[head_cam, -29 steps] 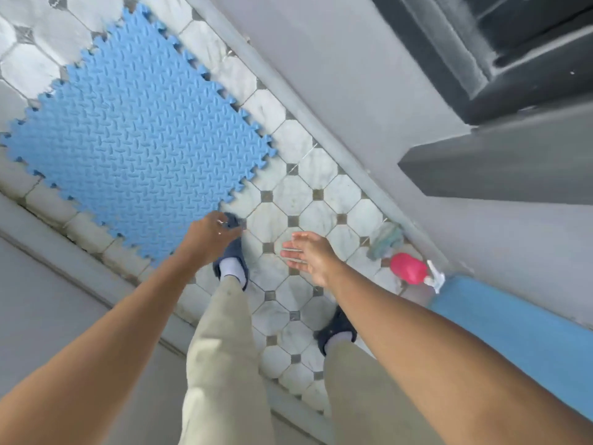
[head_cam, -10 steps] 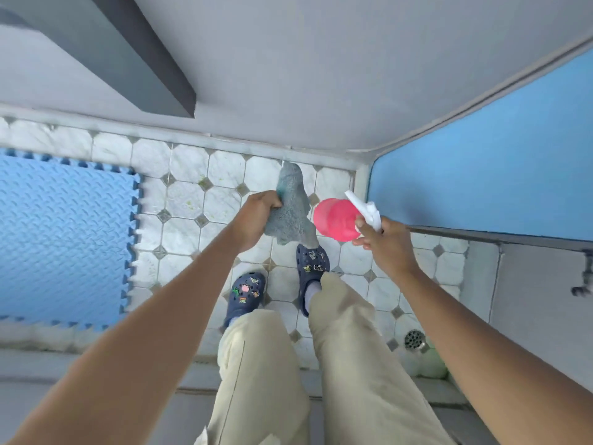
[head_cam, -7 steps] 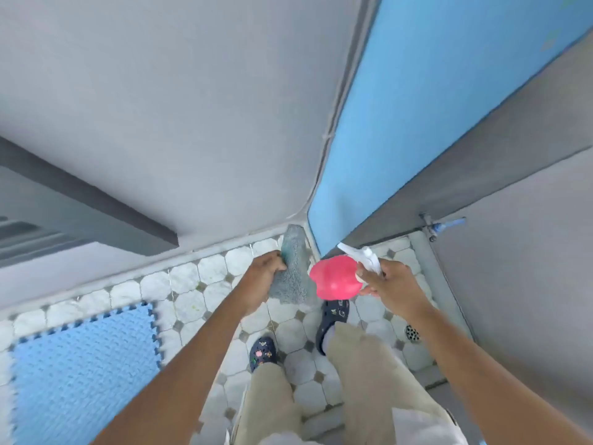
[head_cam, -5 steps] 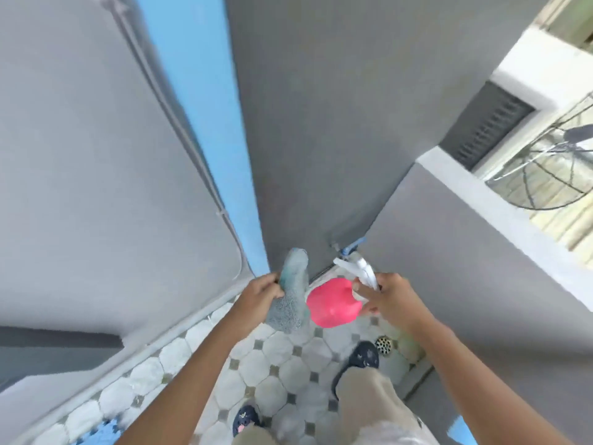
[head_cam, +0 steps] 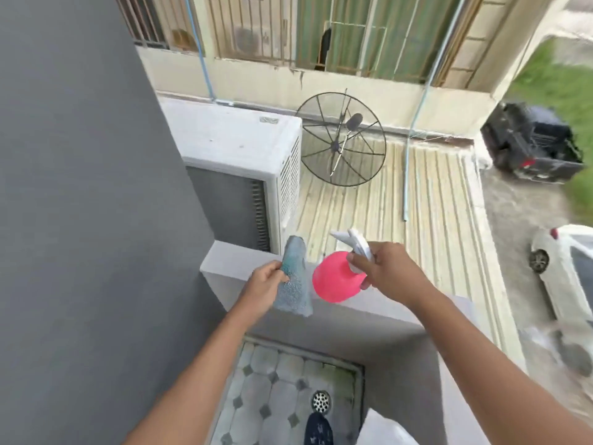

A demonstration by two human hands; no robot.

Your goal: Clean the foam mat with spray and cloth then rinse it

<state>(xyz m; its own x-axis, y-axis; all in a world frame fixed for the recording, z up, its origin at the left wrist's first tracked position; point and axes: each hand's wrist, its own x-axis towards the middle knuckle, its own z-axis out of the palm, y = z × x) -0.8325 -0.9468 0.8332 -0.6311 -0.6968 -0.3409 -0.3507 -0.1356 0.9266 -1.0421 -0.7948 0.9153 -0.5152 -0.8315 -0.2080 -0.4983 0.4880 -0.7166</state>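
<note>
My left hand (head_cam: 264, 285) grips a grey-blue cloth (head_cam: 293, 279) that hangs down in front of a grey parapet ledge (head_cam: 224, 258). Beside it, my right hand (head_cam: 383, 273) holds a pink spray bottle (head_cam: 335, 281) by its white trigger head (head_cam: 353, 240), tilted with the nozzle pointing up and left. Both are held above the ledge at chest height. The blue foam mat is out of view.
A dark grey wall (head_cam: 80, 203) fills the left. Below lies the tiled floor (head_cam: 272, 380) with a round drain (head_cam: 321, 401) and my shoe (head_cam: 318, 430). Beyond the ledge are an air-conditioner unit (head_cam: 244, 162), a mesh dish (head_cam: 341, 142), a ribbed roof and parked cars.
My view has swung up and right from the mat and floor to the parapet. Both hands picked up the cloth and spray bottle and raised them; the mat left the view.
</note>
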